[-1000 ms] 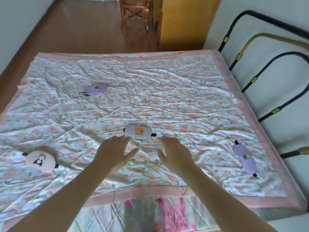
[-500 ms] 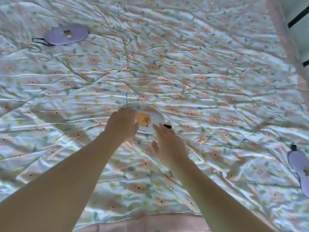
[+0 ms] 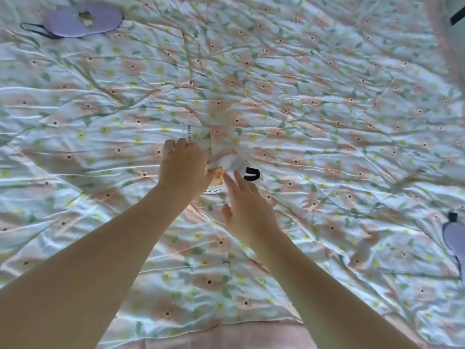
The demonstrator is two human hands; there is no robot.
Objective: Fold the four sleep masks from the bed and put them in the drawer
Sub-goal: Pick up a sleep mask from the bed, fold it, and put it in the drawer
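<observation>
A white sleep mask (image 3: 227, 164) with an orange animal print lies mid-bed, its right end lifted and curling over, its black strap (image 3: 252, 174) showing to the right. My left hand (image 3: 183, 167) covers and pinches its left part. My right hand (image 3: 247, 210) sits just below it, fingers spread, fingertips touching the mask. A purple mask (image 3: 83, 20) lies at the top left. Another purple mask (image 3: 454, 239) is cut off by the right edge. The fourth mask and the drawer are out of view.
The floral bedspread (image 3: 327, 122) is wrinkled and fills nearly the whole view. Its pink border (image 3: 226, 336) runs along the near edge. A dark bed-frame bar (image 3: 456, 17) shows at the top right corner.
The view has moved closer to the bed. My left hand has closed on the white mask and its right end has lifted and begun to curl over; my right hand has moved up to it.
</observation>
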